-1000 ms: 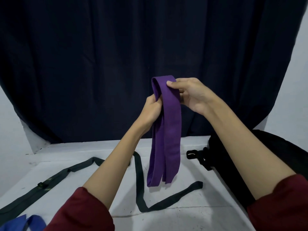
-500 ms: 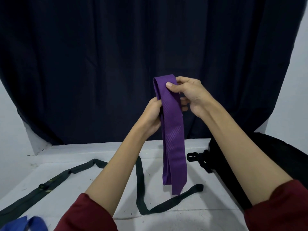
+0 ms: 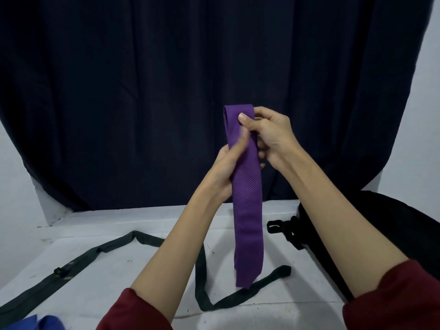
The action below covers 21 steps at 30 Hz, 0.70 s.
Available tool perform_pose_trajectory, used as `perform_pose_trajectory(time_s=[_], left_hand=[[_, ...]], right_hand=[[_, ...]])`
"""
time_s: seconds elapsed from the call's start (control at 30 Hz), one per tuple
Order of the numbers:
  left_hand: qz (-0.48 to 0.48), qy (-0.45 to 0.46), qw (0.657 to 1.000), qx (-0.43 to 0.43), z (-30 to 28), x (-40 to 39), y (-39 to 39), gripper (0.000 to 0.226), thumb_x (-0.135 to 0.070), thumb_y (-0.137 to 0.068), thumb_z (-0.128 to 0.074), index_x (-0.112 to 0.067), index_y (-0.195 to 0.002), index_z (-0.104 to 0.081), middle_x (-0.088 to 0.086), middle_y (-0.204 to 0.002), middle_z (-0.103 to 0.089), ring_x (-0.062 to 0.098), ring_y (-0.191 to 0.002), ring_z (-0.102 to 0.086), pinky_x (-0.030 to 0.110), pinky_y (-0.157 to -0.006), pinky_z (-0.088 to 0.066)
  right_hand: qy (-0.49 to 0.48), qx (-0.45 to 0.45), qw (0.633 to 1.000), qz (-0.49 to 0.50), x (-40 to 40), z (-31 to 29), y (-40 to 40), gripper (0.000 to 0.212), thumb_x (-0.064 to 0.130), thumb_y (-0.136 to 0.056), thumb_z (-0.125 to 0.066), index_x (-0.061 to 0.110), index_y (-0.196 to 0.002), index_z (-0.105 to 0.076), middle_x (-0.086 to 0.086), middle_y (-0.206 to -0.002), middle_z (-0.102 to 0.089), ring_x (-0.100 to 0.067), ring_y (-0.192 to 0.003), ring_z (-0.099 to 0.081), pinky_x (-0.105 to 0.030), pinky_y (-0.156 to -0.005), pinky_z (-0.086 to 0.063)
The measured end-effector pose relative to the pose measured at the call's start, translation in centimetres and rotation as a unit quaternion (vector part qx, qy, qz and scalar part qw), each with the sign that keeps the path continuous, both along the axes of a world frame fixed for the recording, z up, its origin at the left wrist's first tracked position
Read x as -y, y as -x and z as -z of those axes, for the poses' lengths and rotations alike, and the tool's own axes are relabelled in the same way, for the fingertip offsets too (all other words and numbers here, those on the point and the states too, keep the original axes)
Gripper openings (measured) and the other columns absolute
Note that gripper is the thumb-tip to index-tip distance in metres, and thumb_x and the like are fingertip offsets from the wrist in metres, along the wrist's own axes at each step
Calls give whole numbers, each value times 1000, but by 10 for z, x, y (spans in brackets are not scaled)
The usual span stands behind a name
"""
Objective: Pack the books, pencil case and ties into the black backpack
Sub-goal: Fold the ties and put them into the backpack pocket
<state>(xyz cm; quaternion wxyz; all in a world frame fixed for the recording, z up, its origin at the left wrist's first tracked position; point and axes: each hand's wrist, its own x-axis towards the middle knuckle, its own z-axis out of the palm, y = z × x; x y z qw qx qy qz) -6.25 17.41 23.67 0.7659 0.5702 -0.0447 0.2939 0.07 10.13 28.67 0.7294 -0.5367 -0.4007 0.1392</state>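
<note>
No text, label, brand, number or sign can be read anywhere; only small yellowish stripes are seen on the dark green tie point(image 3: 71, 267), and the purple tie point(image 3: 247, 210) is marked by nothing but a woven diagonal rib.

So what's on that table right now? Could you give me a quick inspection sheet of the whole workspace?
Surface: white table, scuffed.
Job's things: folded purple tie held up above the table; dark green tie lying loose across it; blue tie at the near left edge; black backpack at the right. Books and pencil case: nothing seen.
Clutter: nothing seen.
Hands: right hand pinches the purple tie's top fold; left hand grips it lower down.
Cables: nothing seen.
Surroundings: dark curtain, white wall.
</note>
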Motion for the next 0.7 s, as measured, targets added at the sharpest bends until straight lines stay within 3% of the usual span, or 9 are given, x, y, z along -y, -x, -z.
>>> perform_pose_trajectory(time_s=[0.07, 0.1, 0.27, 0.4, 0.53, 0.6, 0.7], left_hand=[[-12, 5, 1000, -5, 4, -2, -1, 10, -18, -89, -58, -9, -88, -62, 1, -68, -63, 9, -60, -60, 23, -62, -55], [-10, 17, 1000, -9, 5, -3, -1, 6, -10, -90, -57, -9, -86, -61, 0, -67, -63, 8, -58, -60, 22, -61, -55], [-3, 8, 1000, -2, 7, -7, 0, 9, -4, -91, -54, -7, -87, -62, 2, -72, -59, 5, -54, -53, 19, -53, -50], [-28, -50, 998, -10, 5, -7, 3, 22, -3, -91, -55, -10, -77, -70, 3, -74, -62, 5, -54, -52, 19, -54, -48], [-25, -77, 996, -45, 14, -9, 7, 9, -8, -92, -56, -7, -97, -63, -2, -76, -69, 9, -63, -63, 21, -64, -54], [-24, -126, 988, -90, 32, -14, 10, 12, -7, -90, -58, -9, -101, -63, 0, -79, -71, 12, -68, -66, 24, -72, -55], [-10, -209, 956, -205, 75, -21, 13, 14, -4, -89, -60, -12, -100, -65, 1, -81, -71, 13, -74, -68, 23, -77, -54]], right_hand=[[2, -11, 1000, 16, -3, 0, -1, 3, 17, -86, -67, 16, -84, -66, 4, -67, -63, -5, -37, -43, -16, -30, -28], [6, -16, 1000, 22, -5, 0, -1, 4, 17, -86, -67, 16, -83, -66, 3, -67, -62, -6, -37, -41, -15, -30, -27], [0, -86, 996, 19, -11, 3, -9, 26, 14, -78, -75, 17, -85, -50, -3, -71, -57, -13, -51, -47, -19, -32, -32], [46, -23, 996, -72, -5, -1, -12, 13, 22, -88, -65, 10, -85, -61, -2, -68, -58, -10, -50, -52, -20, -36, -33], [3, -13, 1000, -14, -9, -4, -12, 5, 14, -91, -60, 17, -87, -59, -6, -84, -65, -26, -80, -68, -35, -61, -56], [-53, -42, 997, -36, -10, -7, -13, 11, 6, -91, -58, 14, -84, -56, -13, -90, -64, -38, -93, -67, -47, -79, -58], [-82, -56, 994, -46, -9, -13, -17, 13, 0, -91, -56, 12, -85, -56, -15, -92, -64, -37, -91, -66, -51, -84, -55]])
